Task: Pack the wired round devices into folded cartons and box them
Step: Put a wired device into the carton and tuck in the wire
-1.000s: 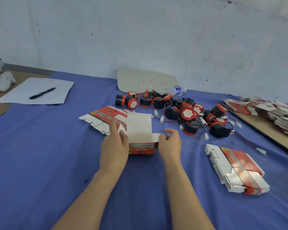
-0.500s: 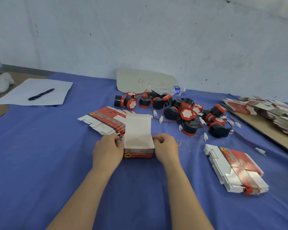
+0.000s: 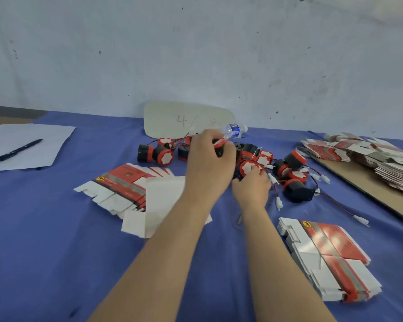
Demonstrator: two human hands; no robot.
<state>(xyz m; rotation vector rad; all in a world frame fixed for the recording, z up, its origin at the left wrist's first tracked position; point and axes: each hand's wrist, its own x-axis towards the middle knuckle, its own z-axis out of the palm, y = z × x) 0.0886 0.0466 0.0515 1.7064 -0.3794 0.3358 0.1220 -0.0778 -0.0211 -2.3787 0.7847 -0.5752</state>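
Left hand [image 3: 207,166] and right hand [image 3: 251,189] grasping wired devices [image 3: 250,167], left forearm [image 3: 172,233] covering open carton [image 3: 163,201], flat cartons [image 3: 323,252] beside

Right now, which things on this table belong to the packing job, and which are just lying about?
Job: wired round devices, opened carton, flat carton stacks.
Lying about: pen, paper sheet, water bottle, cardboard sign.

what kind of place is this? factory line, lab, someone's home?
Most likely a small hand-packing station in a workshop, not an automated line. Signs: a loose pile of wired round devices, stacks of flat printed cartons, and a cloth-covered table against a bare scuffed wall.
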